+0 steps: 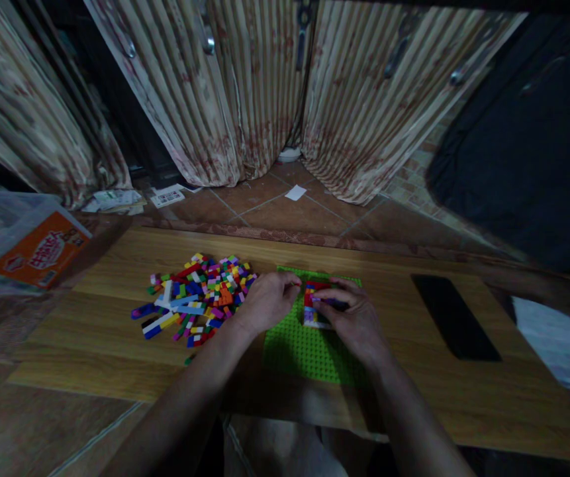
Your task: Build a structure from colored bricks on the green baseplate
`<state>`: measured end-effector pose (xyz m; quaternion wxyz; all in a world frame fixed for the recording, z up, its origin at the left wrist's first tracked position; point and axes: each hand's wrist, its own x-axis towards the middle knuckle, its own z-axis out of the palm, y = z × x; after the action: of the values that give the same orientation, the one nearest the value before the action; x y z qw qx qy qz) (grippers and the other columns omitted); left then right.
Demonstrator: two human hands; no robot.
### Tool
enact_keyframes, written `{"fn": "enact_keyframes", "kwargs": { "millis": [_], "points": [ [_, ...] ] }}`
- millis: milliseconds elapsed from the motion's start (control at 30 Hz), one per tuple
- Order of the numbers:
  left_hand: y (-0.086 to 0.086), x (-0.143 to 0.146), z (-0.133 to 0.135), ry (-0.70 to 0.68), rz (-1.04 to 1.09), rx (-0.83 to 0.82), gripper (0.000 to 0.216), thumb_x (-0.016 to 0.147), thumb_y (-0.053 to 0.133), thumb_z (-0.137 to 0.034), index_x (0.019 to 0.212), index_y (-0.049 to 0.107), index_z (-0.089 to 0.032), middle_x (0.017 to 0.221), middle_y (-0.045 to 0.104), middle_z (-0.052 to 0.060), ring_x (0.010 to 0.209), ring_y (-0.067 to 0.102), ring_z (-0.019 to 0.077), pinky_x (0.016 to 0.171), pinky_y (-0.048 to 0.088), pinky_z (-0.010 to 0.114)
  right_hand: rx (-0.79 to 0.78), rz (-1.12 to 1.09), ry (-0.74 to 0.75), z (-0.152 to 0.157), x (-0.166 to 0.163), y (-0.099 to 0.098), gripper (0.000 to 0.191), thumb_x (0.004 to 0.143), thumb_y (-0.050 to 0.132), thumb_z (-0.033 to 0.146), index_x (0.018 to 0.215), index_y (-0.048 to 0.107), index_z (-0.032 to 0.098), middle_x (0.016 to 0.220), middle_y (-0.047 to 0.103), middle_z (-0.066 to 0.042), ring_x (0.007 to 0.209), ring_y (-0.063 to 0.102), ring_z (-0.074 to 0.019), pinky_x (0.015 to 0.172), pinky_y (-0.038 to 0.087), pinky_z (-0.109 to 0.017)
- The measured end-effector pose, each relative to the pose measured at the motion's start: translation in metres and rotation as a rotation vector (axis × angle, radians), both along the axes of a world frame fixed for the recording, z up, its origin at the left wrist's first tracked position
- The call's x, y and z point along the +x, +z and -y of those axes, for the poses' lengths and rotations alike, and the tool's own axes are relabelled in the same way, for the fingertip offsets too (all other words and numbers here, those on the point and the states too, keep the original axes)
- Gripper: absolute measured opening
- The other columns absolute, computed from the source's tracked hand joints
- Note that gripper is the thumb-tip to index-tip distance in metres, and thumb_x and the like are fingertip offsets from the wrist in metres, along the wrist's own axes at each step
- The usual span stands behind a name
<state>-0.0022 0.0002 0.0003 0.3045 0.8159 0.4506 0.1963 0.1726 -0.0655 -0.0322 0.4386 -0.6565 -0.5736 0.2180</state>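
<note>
A green studded baseplate (309, 351) lies on the wooden board in front of me. On its upper part stands a small block of toy bricks (309, 311) in red, blue, purple and white. My right hand (357, 318) reaches over this build from the right; its thumb and fingers are closed around a purple brick (316, 299) at the build's top. Just left of the build, my left hand (271, 301) hovers over the plate's edge with its fingertips pinched. A small reddish piece shows at those tips, too small to make out clearly. The right fingers hide part of the build.
A heap of loose coloured bricks (205, 291) spreads left of the baseplate. To the right lie a dark phone-like slab (456, 318) and a white sheet (557, 341). A clear plastic container (11, 245) with an orange label stands at far left. Striped curtains (265, 86) hang behind.
</note>
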Motion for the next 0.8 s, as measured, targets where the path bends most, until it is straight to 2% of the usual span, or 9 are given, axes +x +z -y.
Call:
{"fn": "enact_keyframes", "kwargs": {
  "millis": [333, 567, 800],
  "points": [
    [0.0015, -0.0011, 0.0005, -0.016, 0.057, -0.051, 0.023, 0.084, 0.051, -0.019, 0.095, 0.071, -0.021, 0.084, 0.075, 0.001, 0.078, 0.068, 0.0161, 0.072, 0.050, 0.024, -0.072, -0.162, -0.057, -0.0020, -0.0007, 0.0022, 0.006, 0.068, 0.071, 0.029, 0.073, 0.076, 0.029, 0.113, 0.064, -0.004, 0.113, 0.056, -0.0245, 0.102, 0.038, -0.046],
    [0.0003, -0.0010, -0.0002, -0.012, 0.107, -0.096, 0.013, 0.082, 0.054, -0.017, 0.086, 0.066, -0.018, 0.080, 0.073, 0.002, 0.075, 0.067, 0.0162, 0.068, 0.050, 0.025, -0.087, -0.257, -0.085, -0.0042, -0.0018, 0.0038, 0.008, 0.065, 0.073, 0.031, 0.071, 0.075, 0.027, 0.107, 0.065, -0.004, 0.105, 0.058, -0.0244, 0.098, 0.041, -0.045],
    [-0.0032, 0.0020, 0.0023, -0.037, 0.094, -0.076, 0.012, 0.082, 0.054, -0.017, 0.082, 0.066, -0.019, 0.075, 0.071, -0.001, 0.070, 0.065, 0.0133, 0.064, 0.047, 0.022, -0.082, -0.275, -0.100, -0.0070, -0.0044, 0.0054, 0.013, 0.062, 0.071, 0.031, 0.072, 0.074, 0.024, 0.101, 0.065, -0.004, 0.095, 0.060, -0.0220, 0.089, 0.046, -0.039]
  ]
}}
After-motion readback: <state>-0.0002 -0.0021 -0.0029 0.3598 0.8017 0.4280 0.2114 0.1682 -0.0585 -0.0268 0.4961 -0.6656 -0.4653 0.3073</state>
